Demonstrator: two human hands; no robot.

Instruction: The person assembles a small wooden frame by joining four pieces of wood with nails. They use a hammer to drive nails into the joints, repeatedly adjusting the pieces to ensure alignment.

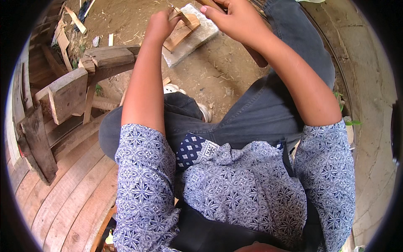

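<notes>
My left hand (161,26) is closed at the top of the view, fingers pinching a small thin wood piece (184,17). This piece rests on a wooden block (179,36), which lies on a pale flat stone slab (204,31). To the right, my right hand (237,19) is wrapped round a brown wooden handle (257,58). One end shows below the hand, and a brown part sticks out above it, cut off by the view's edge. What the handle belongs to cannot be made out.
Rough timber pieces (71,94) and a plank platform (71,201) lie at left. Wood scraps (63,42) are scattered on the dirt ground (222,80). My bent legs (256,101) frame the work spot. A grey boarded surface (365,84) runs along the right.
</notes>
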